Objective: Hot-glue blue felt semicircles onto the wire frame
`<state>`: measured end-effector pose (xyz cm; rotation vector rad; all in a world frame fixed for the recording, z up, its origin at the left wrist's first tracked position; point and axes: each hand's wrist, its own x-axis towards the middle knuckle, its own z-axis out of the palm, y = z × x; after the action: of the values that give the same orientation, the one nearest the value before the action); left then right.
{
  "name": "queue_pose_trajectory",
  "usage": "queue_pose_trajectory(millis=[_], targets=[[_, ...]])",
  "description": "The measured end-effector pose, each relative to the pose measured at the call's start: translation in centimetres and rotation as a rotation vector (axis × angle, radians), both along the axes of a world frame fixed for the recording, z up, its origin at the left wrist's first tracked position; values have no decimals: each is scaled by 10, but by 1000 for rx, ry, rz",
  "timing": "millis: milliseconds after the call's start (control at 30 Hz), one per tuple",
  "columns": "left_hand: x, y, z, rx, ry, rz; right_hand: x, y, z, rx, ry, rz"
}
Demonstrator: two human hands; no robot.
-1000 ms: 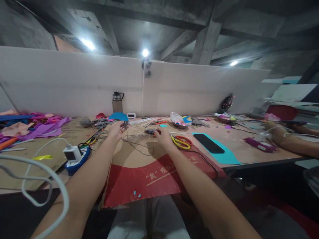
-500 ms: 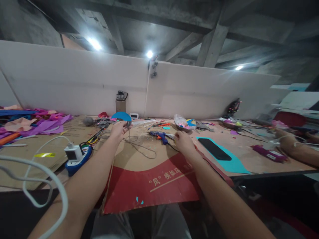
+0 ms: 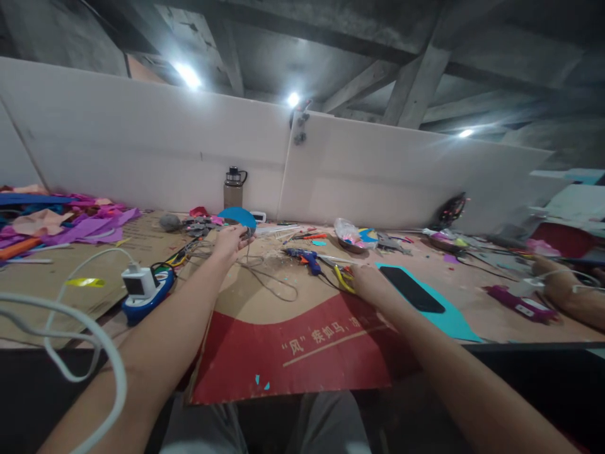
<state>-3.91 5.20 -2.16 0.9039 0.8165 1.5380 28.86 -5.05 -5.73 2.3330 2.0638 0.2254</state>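
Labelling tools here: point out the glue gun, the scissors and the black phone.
glue gun [image 3: 306,257], head view, blue body.
scissors [image 3: 341,277], head view, yellow handle loop.
black phone [image 3: 411,289], head view, middle of the screen.

One head cam: you face forward over the brown-and-red cardboard sheet [image 3: 283,315] toward the white partition board [image 3: 142,157]. Your left hand [image 3: 231,243] and right hand [image 3: 373,284] sit near, mid-frame.

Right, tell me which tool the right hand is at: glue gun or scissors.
The yellow-handled scissors: the right hand lies against their handles. The blue glue gun lies farther back, untouched; the left hand pinches a thin wire.
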Motion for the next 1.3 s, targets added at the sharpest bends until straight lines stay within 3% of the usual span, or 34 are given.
queue_pose_trajectory(millis=[100,267,367,467,600,700,867,1033,1300], targets=[[-6,4,0,14,-21,62,9,-11,12,-18,-41,11],[-7,6,-4,8,-15,90,12,-42,52,1,-145,-53],[-4,4,-6,-2,6,75,2,-36,66,60,-139,13],[-1,2,-6,-21,21,38,-17,1,65,166,-67,95],[-1,3,-7,-59,54,52,-54,76,61,192,64,410],[-5,8,-9,-76,63,74,-85,129,61,42,44,364],[-12,10,-7,-42,24,131,-127,193,52,-16,39,308],[-10,6,-4,-79,14,125,-148,227,42,-46,31,260],[-9,5,-6,-98,12,135,-160,247,40,-67,30,233]])
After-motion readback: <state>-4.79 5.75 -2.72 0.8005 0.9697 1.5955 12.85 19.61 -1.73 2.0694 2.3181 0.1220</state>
